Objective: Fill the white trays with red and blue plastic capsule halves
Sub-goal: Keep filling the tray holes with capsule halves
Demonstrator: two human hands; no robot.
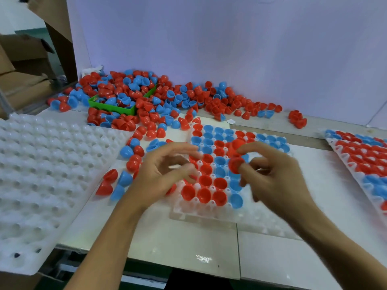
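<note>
A white tray (201, 214) lies in the middle of the table, many of its cups holding red and blue capsule halves. My right hand (278, 181) hovers over its right part and pinches a red capsule half (235, 164) between thumb and fingers. Over the tray's left edge, my left hand (163, 174) has loosely spread fingers and holds nothing. A big heap of loose capsule halves (159, 97) lies at the back of the table. Several more loose halves (125, 168) lie left of the middle tray.
A white tray (41, 174) with bare cups sits at the left, overhanging the table's front edge. Another tray (364, 160), filled with red and blue halves, lies at the right. A green bin (113, 106) stands in the heap. A white wall (230, 38) rises behind; cardboard boxes (23, 65) are at far left.
</note>
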